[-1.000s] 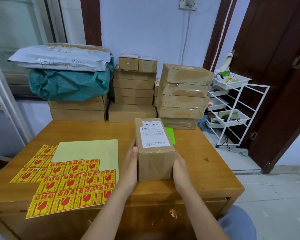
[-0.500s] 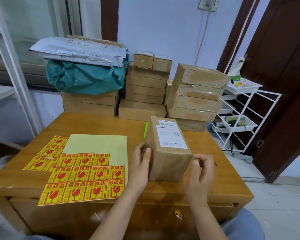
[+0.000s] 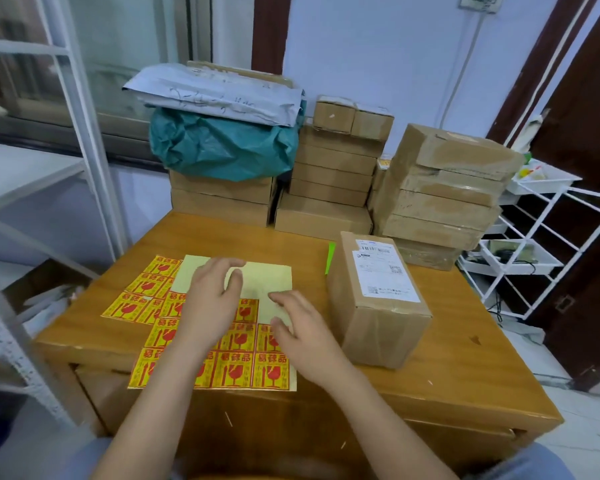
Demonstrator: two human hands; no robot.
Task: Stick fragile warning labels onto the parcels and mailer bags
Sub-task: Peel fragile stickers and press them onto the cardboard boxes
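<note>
Head view: wooden table (image 3: 465, 393) w/ brown cardboard parcel (image 3: 378, 306) standing on its R half, white shipping label (image 3: 383, 270) on top face, clear tape over the seams. Sheet of yellow-and-red fragile stickers on pale yellow backing (image 3: 257, 362) lies flat on table L of parcel, near but apart from it; upper part of backing bare, stickers in rows along lower part. Second, smaller sticker sheet (image 3: 139, 292) partly tucked under its L edge. Left hand (image 3: 210, 299) over the sheet's middle, fingers loosely curled, tips on bare backing; grip not clamped on anything. Right hand (image 3: 303, 336) over sheet's R edge, fingers relaxed & slightly bent, thumb near top sticker row; whether it pinches a sticker: cannot tell. Neither hand touches parcel. Green strip (image 3: 330, 257) on table just behind parcel's L side. At the table's back edge: stacked cardboard boxes (image 3: 440, 202), teal plastic bag (image 3: 222, 147) on boxes, grey mailer bag (image 3: 219, 95) atop it. White wire rack (image 3: 551, 244) R of table.
</note>
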